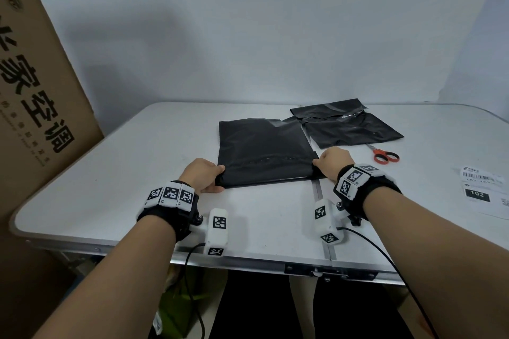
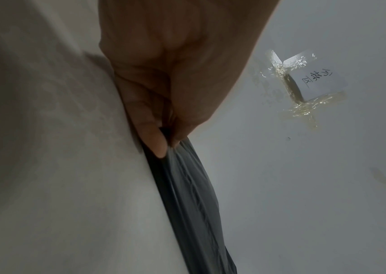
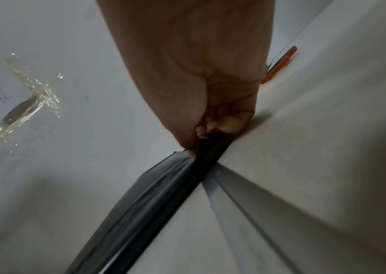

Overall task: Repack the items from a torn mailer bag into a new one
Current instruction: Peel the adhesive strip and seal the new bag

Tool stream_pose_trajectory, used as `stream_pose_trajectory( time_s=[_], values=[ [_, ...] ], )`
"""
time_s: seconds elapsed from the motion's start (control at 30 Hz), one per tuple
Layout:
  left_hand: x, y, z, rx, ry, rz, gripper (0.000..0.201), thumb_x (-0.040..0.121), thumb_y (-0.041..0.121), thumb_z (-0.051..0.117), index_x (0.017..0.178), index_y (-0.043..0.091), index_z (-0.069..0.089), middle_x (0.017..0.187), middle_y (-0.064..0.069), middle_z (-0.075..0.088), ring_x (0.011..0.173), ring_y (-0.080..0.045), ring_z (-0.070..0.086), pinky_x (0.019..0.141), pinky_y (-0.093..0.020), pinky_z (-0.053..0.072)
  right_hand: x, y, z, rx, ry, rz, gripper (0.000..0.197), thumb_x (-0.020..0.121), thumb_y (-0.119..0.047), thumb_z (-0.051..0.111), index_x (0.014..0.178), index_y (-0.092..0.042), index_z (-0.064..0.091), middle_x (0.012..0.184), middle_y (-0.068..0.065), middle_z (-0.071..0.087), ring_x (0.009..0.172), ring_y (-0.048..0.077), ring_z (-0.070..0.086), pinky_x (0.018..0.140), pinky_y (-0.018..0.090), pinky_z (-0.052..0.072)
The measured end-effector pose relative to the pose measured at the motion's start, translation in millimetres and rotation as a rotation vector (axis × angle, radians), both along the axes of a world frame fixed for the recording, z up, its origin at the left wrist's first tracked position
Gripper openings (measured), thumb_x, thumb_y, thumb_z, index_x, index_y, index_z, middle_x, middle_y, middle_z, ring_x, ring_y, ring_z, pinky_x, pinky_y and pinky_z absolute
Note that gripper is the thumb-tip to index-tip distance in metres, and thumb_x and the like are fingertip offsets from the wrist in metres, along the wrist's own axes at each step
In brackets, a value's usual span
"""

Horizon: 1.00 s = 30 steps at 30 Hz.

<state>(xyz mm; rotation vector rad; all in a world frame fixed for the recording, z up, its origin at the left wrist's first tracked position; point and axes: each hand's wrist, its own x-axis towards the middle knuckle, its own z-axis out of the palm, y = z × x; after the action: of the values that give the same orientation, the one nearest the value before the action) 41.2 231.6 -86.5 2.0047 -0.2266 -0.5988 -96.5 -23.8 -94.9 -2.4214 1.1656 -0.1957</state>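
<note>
A black mailer bag [image 1: 265,151] lies flat in the middle of the white table [image 1: 110,168], with something flat inside it. My left hand [image 1: 205,175] pinches its near left corner, and the left wrist view shows thumb and fingers closed on the black film [image 2: 182,185]. My right hand [image 1: 332,162] pinches the near right corner, where the bag's edge [image 3: 163,187] runs out from between the fingers. A torn black mailer bag [image 1: 345,125] lies crumpled behind and to the right, overlapping the first one's far corner.
Red-handled scissors [image 1: 384,155] lie right of my right hand. A white shipping label sheet [image 1: 484,190] sits at the table's right edge. A big cardboard box [image 1: 35,77] leans against the table's left side. A taped paper note [image 2: 313,81] hangs on the wall behind.
</note>
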Motion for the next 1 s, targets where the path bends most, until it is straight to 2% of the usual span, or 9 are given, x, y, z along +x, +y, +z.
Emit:
stream_pose_trajectory(
  time_s=[0.2, 0.27, 0.33, 0.43, 0.5, 0.63, 0.8, 0.93, 1.0],
  values=[
    [-1.9, -0.8, 3.9, -0.015, 0.030, -0.011, 0.026, 0.094, 0.019, 0.058, 0.075, 0.003, 0.051, 0.061, -0.007, 0.044, 0.030, -0.011, 0.055, 0.068, -0.029, 0.058, -4.0, -3.9, 8.2, -0.005, 0.029, -0.032, 0.018, 0.085, -0.023, 0.061, 0.087, -0.005, 0.059, 0.091, 0.016, 0.063, 0.099, 0.033, 0.064, 0.070, 0.027, 0.041],
    [-1.7, -0.7, 3.3, -0.017, 0.027, -0.006, 0.028, 0.094, 0.019, 0.058, 0.071, 0.005, 0.050, 0.061, -0.007, 0.043, 0.030, -0.011, 0.055, 0.064, -0.027, 0.058, -5.4, -4.9, 13.4, 0.001, -0.089, -0.042, 0.011, 0.086, -0.013, 0.053, 0.078, -0.008, 0.059, 0.083, 0.012, 0.060, 0.095, 0.034, 0.065, 0.072, 0.030, 0.047],
    [-1.9, -1.2, 3.4, -0.017, 0.025, -0.005, 0.030, 0.094, 0.019, 0.058, 0.069, 0.006, 0.049, 0.060, -0.007, 0.043, 0.030, -0.010, 0.055, 0.064, -0.028, 0.058, -4.7, 0.0, 20.6, 0.027, -0.275, 0.002, 0.019, 0.087, -0.009, 0.049, 0.072, -0.010, 0.062, 0.079, 0.006, 0.061, 0.086, 0.029, 0.062, 0.080, 0.032, 0.050],
    [-2.5, -1.4, 4.6, -0.013, 0.031, -0.005, 0.030, 0.093, 0.019, 0.059, 0.069, 0.006, 0.049, 0.060, -0.007, 0.042, 0.030, -0.010, 0.055, 0.066, -0.028, 0.058, 5.6, 23.4, 30.1, 0.405, -0.480, 0.127, 0.024, 0.091, -0.007, 0.051, 0.072, -0.014, 0.063, 0.073, 0.003, 0.064, 0.068, 0.014, 0.059, 0.065, 0.021, 0.052],
    [-2.8, -1.1, 4.9, -0.013, 0.035, -0.007, 0.032, 0.094, 0.019, 0.059, 0.067, 0.006, 0.048, 0.059, -0.006, 0.042, 0.030, -0.010, 0.054, 0.067, -0.029, 0.058, 13.6, 43.2, 35.7, 0.717, -0.481, 0.194, 0.022, 0.095, -0.004, 0.047, 0.081, -0.009, 0.063, 0.078, 0.006, 0.064, 0.067, 0.012, 0.060, 0.060, 0.014, 0.051],
    [-3.9, -1.8, 6.2, -0.012, 0.034, -0.009, 0.033, 0.094, 0.018, 0.058, 0.065, 0.006, 0.047, 0.060, -0.007, 0.041, 0.029, -0.010, 0.054, 0.066, -0.029, 0.058, 24.2, 66.9, 33.9, 1.059, -0.490, 0.224, 0.032, 0.098, 0.000, 0.036, 0.122, 0.004, 0.055, 0.114, 0.018, 0.063, 0.107, 0.028, 0.063, 0.096, 0.030, 0.052],
    [-3.4, -1.9, 6.3, -0.015, 0.055, -0.010, 0.033, 0.094, 0.018, 0.058, 0.065, 0.006, 0.047, 0.060, -0.007, 0.043, 0.030, -0.011, 0.056, 0.077, -0.035, 0.060, 25.5, 68.5, 23.2, 1.254, -0.609, 0.061, 0.042, 0.099, 0.004, 0.027, 0.139, 0.006, 0.040, 0.140, 0.021, 0.049, 0.130, 0.030, 0.050, 0.100, 0.031, 0.043],
    [-3.8, -3.0, 8.0, -0.002, 0.067, 0.008, 0.024, 0.093, 0.017, 0.059, 0.075, 0.003, 0.052, 0.062, -0.008, 0.045, 0.036, -0.015, 0.058, 0.066, -0.031, 0.059, 8.5, 40.7, 15.9, 1.315, -0.778, -0.161, 0.051, 0.097, 0.010, 0.013, 0.147, 0.005, 0.024, 0.149, 0.020, 0.038, 0.138, 0.029, 0.040, 0.113, 0.034, 0.033],
    [-4.2, -3.7, 9.6, 0.013, 0.078, 0.025, 0.020, 0.092, 0.018, 0.060, 0.081, 0.003, 0.053, 0.064, -0.008, 0.047, 0.041, -0.018, 0.058, 0.068, -0.032, 0.059, -0.8, 27.7, 14.8, 1.306, -0.861, -0.256, 0.051, 0.098, 0.010, 0.012, 0.147, 0.005, 0.021, 0.151, 0.019, 0.035, 0.140, 0.029, 0.038, 0.116, 0.036, 0.029]
  ],
)
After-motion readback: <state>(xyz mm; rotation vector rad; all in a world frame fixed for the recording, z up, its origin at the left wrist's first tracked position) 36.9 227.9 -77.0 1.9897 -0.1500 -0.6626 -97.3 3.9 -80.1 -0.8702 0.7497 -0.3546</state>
